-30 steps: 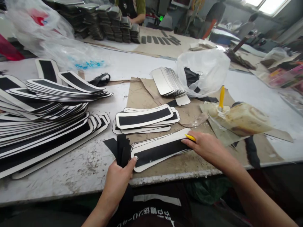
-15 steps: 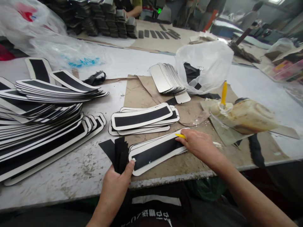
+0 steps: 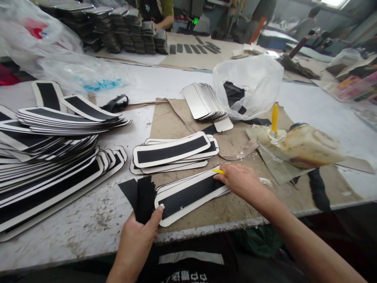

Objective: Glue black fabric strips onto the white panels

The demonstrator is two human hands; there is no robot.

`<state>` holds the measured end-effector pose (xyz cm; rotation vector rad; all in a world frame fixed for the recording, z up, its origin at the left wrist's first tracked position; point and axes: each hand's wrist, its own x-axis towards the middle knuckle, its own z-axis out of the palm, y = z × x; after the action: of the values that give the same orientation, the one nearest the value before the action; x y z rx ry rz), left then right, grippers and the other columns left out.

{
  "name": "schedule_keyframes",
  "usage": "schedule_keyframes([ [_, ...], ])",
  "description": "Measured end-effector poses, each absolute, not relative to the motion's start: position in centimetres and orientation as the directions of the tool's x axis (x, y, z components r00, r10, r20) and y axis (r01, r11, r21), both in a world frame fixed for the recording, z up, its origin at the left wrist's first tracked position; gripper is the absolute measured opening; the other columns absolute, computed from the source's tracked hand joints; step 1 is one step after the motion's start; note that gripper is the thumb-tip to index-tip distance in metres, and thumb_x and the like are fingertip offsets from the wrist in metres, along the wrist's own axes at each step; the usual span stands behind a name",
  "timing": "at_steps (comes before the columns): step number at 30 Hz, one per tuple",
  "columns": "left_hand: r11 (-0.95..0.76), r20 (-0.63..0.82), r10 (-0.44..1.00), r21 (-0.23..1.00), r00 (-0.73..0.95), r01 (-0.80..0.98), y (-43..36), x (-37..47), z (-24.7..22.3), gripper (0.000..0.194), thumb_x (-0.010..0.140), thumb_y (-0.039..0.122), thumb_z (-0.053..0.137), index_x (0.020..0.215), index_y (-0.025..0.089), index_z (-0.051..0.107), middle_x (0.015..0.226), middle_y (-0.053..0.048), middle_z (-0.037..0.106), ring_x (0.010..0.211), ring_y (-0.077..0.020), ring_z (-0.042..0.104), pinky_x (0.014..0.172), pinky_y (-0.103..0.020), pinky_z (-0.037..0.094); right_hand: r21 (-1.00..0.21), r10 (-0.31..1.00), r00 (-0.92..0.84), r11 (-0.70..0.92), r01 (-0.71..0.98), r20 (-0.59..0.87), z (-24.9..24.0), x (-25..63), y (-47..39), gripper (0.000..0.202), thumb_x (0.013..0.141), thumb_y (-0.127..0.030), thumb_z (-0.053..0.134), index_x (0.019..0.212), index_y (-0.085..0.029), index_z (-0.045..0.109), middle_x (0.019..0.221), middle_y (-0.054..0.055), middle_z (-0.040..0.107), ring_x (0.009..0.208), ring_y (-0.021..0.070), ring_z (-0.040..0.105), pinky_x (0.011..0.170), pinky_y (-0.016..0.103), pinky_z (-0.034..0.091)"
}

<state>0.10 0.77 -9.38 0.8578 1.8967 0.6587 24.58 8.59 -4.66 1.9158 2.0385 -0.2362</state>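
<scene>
A long white panel with a black strip (image 3: 188,196) along its middle lies on top of a small fanned pile at the table's near edge. My left hand (image 3: 140,232) is closed round a bundle of black strips (image 3: 144,196), its thumb pressing the panel's left end. At the panel's right end, my right hand (image 3: 235,179) grips a yellow stick-like tool (image 3: 218,171), whose far part is hidden by the fingers. The fingertips touch the black strip there. Just beyond lies another pile of white-bordered panels (image 3: 172,151).
Large stacks of similar panels (image 3: 50,184) fill the left. Behind are fanned pale plates (image 3: 200,102) and a plastic bag (image 3: 250,84) with black pieces. At right lies a stained plastic container (image 3: 312,145) with a yellow-handled tool (image 3: 274,120) upright in it. A co-worker (image 3: 159,15) is across the table.
The whole view has shifted slightly, so things appear a little lower and further left. Both hands keep nearly the same places on the panel.
</scene>
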Motion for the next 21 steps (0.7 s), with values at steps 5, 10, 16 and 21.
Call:
schedule_keyframes([
  [5,0.634,-0.543,0.768,0.717,-0.339,0.288,0.7,0.2,-9.6,0.039,0.063,0.056,0.063,0.053,0.022,0.049,0.035,0.004,0.045,0.039,-0.0164,0.042,0.045,-0.029,0.032,0.160,0.959,0.019,0.028,0.987,-0.284,-4.1,25.4,8.4,0.033,0.083,-0.049,0.050,0.084,-0.019,0.062,0.085,0.011,0.069,0.078,0.0250,0.065,0.060,0.029,0.040],
  [10,0.609,-0.508,0.787,0.729,-0.350,0.312,0.6,0.3,-9.5,0.041,0.064,0.059,0.062,0.053,0.021,0.050,0.036,0.004,0.046,0.042,-0.0178,0.044,0.050,-0.030,0.033,0.145,0.966,0.057,-0.021,0.989,-0.250,-3.9,26.2,7.8,0.027,0.085,-0.045,0.050,0.086,-0.020,0.060,0.086,0.009,0.069,0.081,0.0236,0.065,0.063,0.028,0.040],
  [16,0.629,-0.529,0.776,0.688,-0.342,0.362,0.7,-0.1,-9.6,0.042,0.064,0.061,0.060,0.063,0.020,0.056,0.036,0.004,0.047,0.042,-0.0203,0.046,0.051,-0.031,0.034,0.145,0.977,0.111,-0.085,0.986,-0.184,-4.3,27.0,7.3,0.029,0.084,-0.047,0.052,0.088,-0.019,0.056,0.084,0.009,0.068,0.076,0.0241,0.065,0.058,0.028,0.038],
  [21,0.620,-0.518,0.782,0.706,-0.346,0.344,0.8,0.2,-9.0,0.038,0.064,0.058,0.062,0.059,0.021,0.054,0.035,0.005,0.045,0.042,-0.0191,0.044,0.050,-0.030,0.033,-0.020,0.995,0.098,-0.098,0.995,-0.022,-4.7,29.1,6.7,0.025,0.091,-0.037,0.040,0.087,-0.019,0.055,0.077,0.006,0.065,0.073,0.0203,0.062,0.061,0.027,0.038],
])
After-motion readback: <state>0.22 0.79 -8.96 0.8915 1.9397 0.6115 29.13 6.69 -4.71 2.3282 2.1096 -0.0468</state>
